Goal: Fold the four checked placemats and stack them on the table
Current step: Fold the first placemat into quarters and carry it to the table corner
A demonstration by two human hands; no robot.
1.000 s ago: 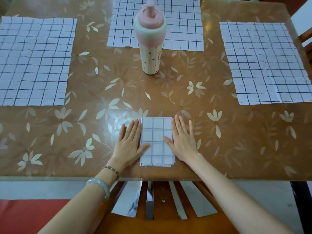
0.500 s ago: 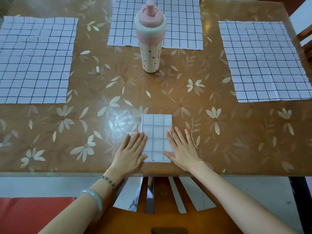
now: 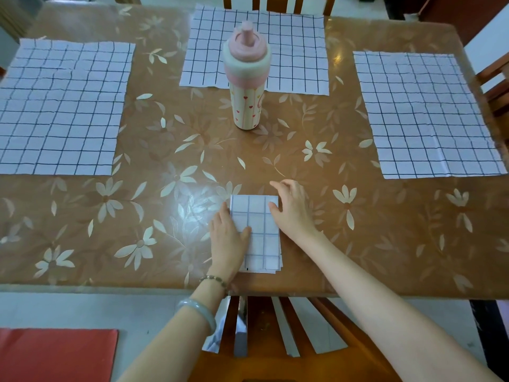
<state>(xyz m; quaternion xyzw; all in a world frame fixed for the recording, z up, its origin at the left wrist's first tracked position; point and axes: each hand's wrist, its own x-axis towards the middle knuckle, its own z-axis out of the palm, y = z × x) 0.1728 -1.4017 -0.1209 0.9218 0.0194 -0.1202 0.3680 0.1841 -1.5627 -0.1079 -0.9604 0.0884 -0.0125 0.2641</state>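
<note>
A folded white checked placemat (image 3: 260,238) lies near the table's front edge, a small thick rectangle. My left hand (image 3: 230,238) rests flat on its left edge, thumb across the cloth. My right hand (image 3: 293,209) sits at its upper right corner with the thumb on the cloth and the fingers loosely bent above the table. Three more checked placemats lie spread flat: one at the left (image 3: 60,106), one at the far middle (image 3: 292,48), one at the right (image 3: 429,114).
A pink-capped bottle with small hearts (image 3: 248,78) stands upright in the middle of the brown flowered table (image 3: 165,188). A wooden chair back (image 3: 275,340) is below the front edge. More chairs stand at the far side and right.
My hands slid along the folded placemat: the right one moved up to its top right corner and lifted its fingers, the left stayed flat on the left edge.
</note>
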